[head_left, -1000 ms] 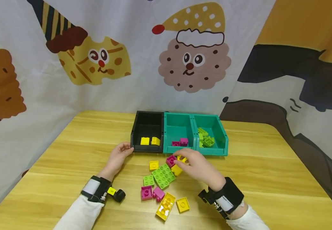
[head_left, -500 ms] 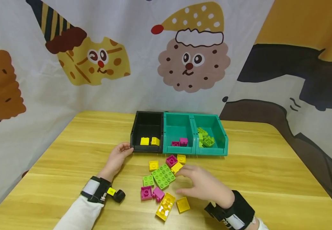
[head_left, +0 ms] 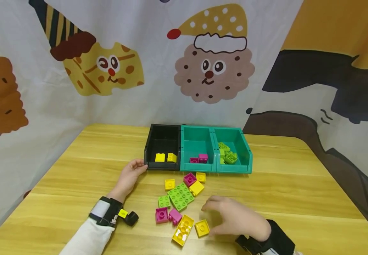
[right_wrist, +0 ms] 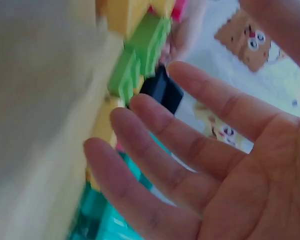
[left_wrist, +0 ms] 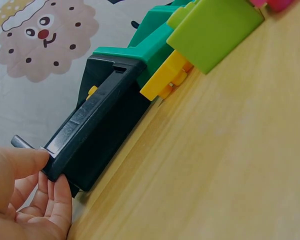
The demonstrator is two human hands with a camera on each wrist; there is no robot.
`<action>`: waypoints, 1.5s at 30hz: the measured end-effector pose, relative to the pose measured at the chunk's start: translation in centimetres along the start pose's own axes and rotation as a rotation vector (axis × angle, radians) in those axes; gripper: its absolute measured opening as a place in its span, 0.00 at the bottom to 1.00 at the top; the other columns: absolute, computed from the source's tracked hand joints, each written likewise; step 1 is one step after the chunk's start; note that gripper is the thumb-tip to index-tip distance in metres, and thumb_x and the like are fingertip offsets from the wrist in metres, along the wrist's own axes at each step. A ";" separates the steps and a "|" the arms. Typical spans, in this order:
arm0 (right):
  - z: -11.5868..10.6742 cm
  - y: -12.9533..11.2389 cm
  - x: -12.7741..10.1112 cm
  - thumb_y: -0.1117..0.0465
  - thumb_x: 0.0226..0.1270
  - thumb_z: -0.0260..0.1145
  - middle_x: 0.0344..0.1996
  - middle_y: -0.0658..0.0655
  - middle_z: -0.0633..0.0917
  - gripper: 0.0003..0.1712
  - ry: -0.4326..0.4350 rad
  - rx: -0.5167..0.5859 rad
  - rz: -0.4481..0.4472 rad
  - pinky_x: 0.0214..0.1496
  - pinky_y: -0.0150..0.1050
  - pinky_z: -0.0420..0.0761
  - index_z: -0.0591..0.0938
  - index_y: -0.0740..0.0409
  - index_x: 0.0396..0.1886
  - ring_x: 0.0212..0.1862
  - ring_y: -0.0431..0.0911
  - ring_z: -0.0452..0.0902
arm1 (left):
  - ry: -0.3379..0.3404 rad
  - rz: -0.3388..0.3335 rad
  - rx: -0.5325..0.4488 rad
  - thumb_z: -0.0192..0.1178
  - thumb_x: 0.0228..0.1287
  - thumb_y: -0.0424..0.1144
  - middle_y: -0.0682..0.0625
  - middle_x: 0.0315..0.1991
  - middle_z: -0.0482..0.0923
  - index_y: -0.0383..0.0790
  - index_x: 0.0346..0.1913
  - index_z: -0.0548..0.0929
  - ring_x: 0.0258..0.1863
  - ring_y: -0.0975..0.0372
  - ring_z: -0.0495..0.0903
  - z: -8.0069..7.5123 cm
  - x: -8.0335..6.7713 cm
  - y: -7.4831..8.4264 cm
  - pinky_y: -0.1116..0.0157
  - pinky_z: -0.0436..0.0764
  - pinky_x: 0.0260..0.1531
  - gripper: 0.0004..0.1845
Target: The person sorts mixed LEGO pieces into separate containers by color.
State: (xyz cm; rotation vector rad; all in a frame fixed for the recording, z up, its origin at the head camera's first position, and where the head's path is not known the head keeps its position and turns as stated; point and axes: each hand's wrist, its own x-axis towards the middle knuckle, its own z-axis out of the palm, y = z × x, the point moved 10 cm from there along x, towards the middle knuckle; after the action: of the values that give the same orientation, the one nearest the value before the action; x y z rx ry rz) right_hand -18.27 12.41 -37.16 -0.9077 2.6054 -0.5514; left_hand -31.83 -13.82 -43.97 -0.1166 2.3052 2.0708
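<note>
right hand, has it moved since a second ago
Yes. The right hand has pulled back toward the person, away from the teal bins, and now hovers empty near the small yellow brick.

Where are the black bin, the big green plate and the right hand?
black bin (head_left: 162, 165): head view, front wall.
big green plate (head_left: 180, 196): head view, studded top.
right hand (head_left: 239, 220): head view, back of hand.
</note>
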 end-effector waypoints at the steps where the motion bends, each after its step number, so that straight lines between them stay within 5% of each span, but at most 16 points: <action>1: 0.6 -0.1 0.0 0.41 0.47 0.74 0.45 0.45 0.80 0.29 -0.030 -0.006 0.008 0.49 0.38 0.79 0.81 0.48 0.48 0.44 0.38 0.74 | -0.002 0.003 0.000 0.55 0.67 0.31 0.50 0.40 0.72 0.29 0.51 0.72 0.41 0.65 0.70 0.0 0.0 0.0 0.75 0.73 0.40 0.13; 13: 3.4 -0.6 0.7 0.53 0.47 0.77 0.38 0.41 0.79 0.23 -0.118 -0.011 0.025 0.44 0.32 0.77 0.82 0.48 0.45 0.36 0.31 0.69 | 0.000 -0.002 -0.007 0.55 0.67 0.31 0.52 0.39 0.72 0.29 0.50 0.72 0.41 0.65 0.70 0.0 0.0 -0.2 0.75 0.73 0.40 0.12; 32: 1.9 -1.1 0.8 0.53 0.52 0.73 0.25 0.39 0.73 0.16 -0.014 0.039 -0.068 0.28 0.25 0.68 0.84 0.53 0.40 0.26 0.31 0.65 | -0.003 0.008 -0.023 0.55 0.66 0.30 0.52 0.38 0.72 0.28 0.50 0.72 0.40 0.65 0.70 0.0 0.2 0.0 0.76 0.73 0.39 0.13; 38: -0.1 -1.5 0.8 0.57 0.54 0.72 0.27 0.42 0.75 0.15 0.090 0.013 -0.162 0.30 0.24 0.72 0.84 0.57 0.41 0.27 0.31 0.66 | 0.001 -0.005 -0.017 0.56 0.66 0.31 0.52 0.39 0.72 0.29 0.50 0.72 0.41 0.64 0.70 0.1 0.3 -0.2 0.76 0.73 0.39 0.13; 45: -4.9 -2.1 2.6 0.60 0.54 0.72 0.35 0.52 0.83 0.17 0.280 -0.094 -0.251 0.36 0.30 0.79 0.83 0.62 0.44 0.34 0.39 0.75 | 0.006 0.009 -0.032 0.55 0.66 0.30 0.52 0.38 0.72 0.28 0.51 0.71 0.40 0.66 0.70 0.0 0.1 0.0 0.76 0.73 0.39 0.13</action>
State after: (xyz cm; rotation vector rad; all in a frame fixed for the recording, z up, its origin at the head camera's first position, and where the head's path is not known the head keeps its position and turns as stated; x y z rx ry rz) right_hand -21.16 10.48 -32.36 -1.2838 2.8014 -0.6673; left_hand -31.92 -13.80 -44.01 -0.1142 2.2805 2.1149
